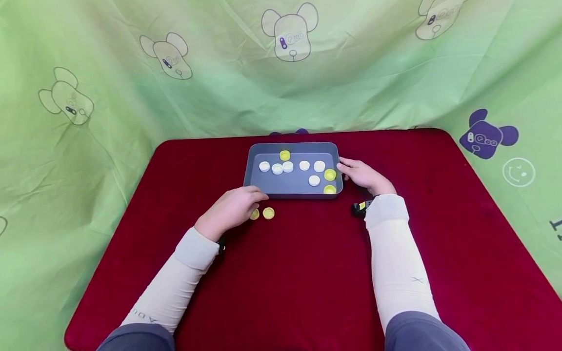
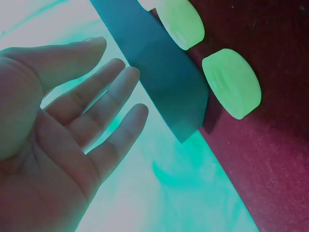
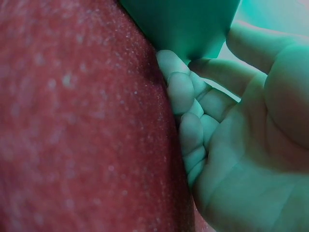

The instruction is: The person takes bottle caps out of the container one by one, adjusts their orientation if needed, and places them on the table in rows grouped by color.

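Observation:
A grey rectangular tray (image 1: 285, 187) stands toward the far side of the table, with several white bottle caps (image 1: 314, 181) and three yellow bottle caps (image 1: 285, 155) inside. Two more yellow caps (image 1: 269, 213) lie on the cloth just before its front wall. My left hand (image 1: 232, 205) is at the tray's front left corner, its fingers (image 2: 130, 121) loosely bent and spread, the thumb apart from them, nothing held. My right hand (image 1: 362, 174) pinches the tray's right side. In the right wrist view the thumb is at the tray wall (image 3: 188, 24), the other fingers curled low by the cloth.
Dark red cloth (image 1: 298, 273) covers the table. Behind and beside it hangs a green curtain (image 1: 219, 97) printed with mouse heads. A small black wrist device (image 1: 361, 208) shows at the right cuff.

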Demonstrator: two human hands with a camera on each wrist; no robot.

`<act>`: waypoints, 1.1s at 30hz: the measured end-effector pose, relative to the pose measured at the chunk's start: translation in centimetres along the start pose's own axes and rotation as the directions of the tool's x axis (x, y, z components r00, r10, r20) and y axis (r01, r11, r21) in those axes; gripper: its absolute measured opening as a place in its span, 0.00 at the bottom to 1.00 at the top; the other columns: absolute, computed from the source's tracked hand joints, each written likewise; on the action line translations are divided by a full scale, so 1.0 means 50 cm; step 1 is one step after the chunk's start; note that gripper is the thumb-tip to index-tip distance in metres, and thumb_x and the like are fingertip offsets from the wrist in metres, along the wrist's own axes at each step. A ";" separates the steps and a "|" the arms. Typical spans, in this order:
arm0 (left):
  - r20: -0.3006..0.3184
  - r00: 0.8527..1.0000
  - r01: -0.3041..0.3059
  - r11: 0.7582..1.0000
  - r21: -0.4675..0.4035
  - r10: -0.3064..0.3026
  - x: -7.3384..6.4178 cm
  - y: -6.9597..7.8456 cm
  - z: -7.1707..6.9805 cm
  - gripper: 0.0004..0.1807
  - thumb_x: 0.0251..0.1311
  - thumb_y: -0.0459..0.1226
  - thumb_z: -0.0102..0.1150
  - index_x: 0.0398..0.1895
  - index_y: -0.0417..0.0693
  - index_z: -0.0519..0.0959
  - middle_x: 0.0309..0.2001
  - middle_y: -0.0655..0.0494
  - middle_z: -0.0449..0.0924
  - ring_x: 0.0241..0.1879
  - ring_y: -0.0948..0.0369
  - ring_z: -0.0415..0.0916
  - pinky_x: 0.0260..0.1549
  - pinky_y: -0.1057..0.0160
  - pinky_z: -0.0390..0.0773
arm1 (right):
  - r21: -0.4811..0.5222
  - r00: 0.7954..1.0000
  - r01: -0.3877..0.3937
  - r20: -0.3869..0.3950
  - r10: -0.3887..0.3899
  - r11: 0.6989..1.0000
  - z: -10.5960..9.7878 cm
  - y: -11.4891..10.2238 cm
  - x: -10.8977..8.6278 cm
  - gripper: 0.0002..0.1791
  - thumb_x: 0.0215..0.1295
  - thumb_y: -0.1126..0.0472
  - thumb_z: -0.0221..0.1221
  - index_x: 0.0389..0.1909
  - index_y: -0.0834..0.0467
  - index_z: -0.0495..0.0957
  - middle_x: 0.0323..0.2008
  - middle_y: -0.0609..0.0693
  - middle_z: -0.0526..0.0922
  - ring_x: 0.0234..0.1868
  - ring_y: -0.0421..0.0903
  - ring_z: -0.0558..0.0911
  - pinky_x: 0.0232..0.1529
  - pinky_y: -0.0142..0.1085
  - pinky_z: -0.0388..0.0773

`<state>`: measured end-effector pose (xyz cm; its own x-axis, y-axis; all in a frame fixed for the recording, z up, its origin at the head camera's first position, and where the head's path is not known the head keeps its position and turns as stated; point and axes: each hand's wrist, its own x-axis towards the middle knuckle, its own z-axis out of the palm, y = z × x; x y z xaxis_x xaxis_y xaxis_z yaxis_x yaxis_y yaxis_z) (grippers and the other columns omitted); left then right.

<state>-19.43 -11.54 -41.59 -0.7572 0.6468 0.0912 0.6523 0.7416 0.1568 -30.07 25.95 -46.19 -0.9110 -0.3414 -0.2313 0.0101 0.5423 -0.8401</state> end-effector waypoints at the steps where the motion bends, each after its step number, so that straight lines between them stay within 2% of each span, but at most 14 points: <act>1: -0.003 1.000 -0.001 1.000 -0.002 0.001 0.001 -0.001 -0.002 0.17 0.60 0.28 0.59 0.51 0.47 0.84 0.48 0.55 0.80 0.48 0.60 0.78 0.45 0.61 0.78 | -0.002 1.000 0.000 0.000 0.000 1.000 -0.001 -0.002 0.000 0.34 0.76 0.47 0.45 0.76 0.57 0.51 0.43 0.60 0.71 0.43 0.53 0.70 0.52 0.46 0.62; 11: -0.009 1.000 0.006 1.000 0.004 -0.006 0.013 -0.008 -0.016 0.16 0.61 0.28 0.60 0.52 0.47 0.84 0.48 0.55 0.81 0.48 0.60 0.78 0.45 0.61 0.78 | -0.010 1.000 -0.001 0.021 0.001 1.000 -0.002 -0.005 -0.001 0.34 0.77 0.47 0.45 0.76 0.57 0.50 0.46 0.62 0.71 0.45 0.55 0.70 0.52 0.46 0.62; 16: -0.017 1.000 0.008 1.000 0.008 -0.008 0.022 -0.010 -0.024 0.16 0.61 0.28 0.60 0.52 0.47 0.83 0.49 0.55 0.81 0.48 0.60 0.78 0.46 0.61 0.78 | -0.009 1.000 -0.015 0.013 0.015 1.000 -0.002 0.000 0.001 0.34 0.76 0.46 0.45 0.76 0.55 0.51 0.43 0.61 0.71 0.45 0.55 0.70 0.52 0.46 0.62; 21: -0.022 1.000 0.003 1.000 0.001 -0.003 0.039 -0.012 -0.025 0.16 0.61 0.28 0.60 0.51 0.46 0.84 0.49 0.54 0.81 0.48 0.59 0.78 0.46 0.60 0.78 | -0.008 0.999 -0.032 0.016 0.032 0.999 -0.004 0.005 0.002 0.35 0.75 0.44 0.46 0.77 0.53 0.50 0.40 0.61 0.70 0.45 0.54 0.69 0.53 0.47 0.61; 27: 0.001 1.000 0.002 1.000 0.002 -0.002 0.057 -0.014 -0.020 0.16 0.62 0.29 0.59 0.51 0.48 0.84 0.48 0.55 0.81 0.48 0.60 0.79 0.46 0.61 0.78 | -0.014 0.999 -0.042 0.018 0.042 0.999 -0.002 0.005 -0.001 0.35 0.75 0.44 0.46 0.77 0.53 0.50 0.42 0.61 0.70 0.46 0.55 0.70 0.54 0.47 0.61; 33: -0.013 0.999 -0.032 0.999 0.028 0.032 0.076 -0.017 -0.030 0.17 0.61 0.27 0.55 0.50 0.48 0.84 0.47 0.56 0.81 0.46 0.61 0.79 0.43 0.61 0.78 | 0.014 0.999 -0.030 0.022 0.030 0.999 -0.001 0.002 0.000 0.35 0.75 0.44 0.47 0.77 0.53 0.50 0.45 0.61 0.70 0.47 0.55 0.69 0.55 0.47 0.61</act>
<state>-22.92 -9.99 -39.91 -0.7362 0.6680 0.1089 0.6768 0.7253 0.1265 -30.07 26.05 -46.25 -0.9012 -0.3416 -0.2667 0.0430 0.5418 -0.8394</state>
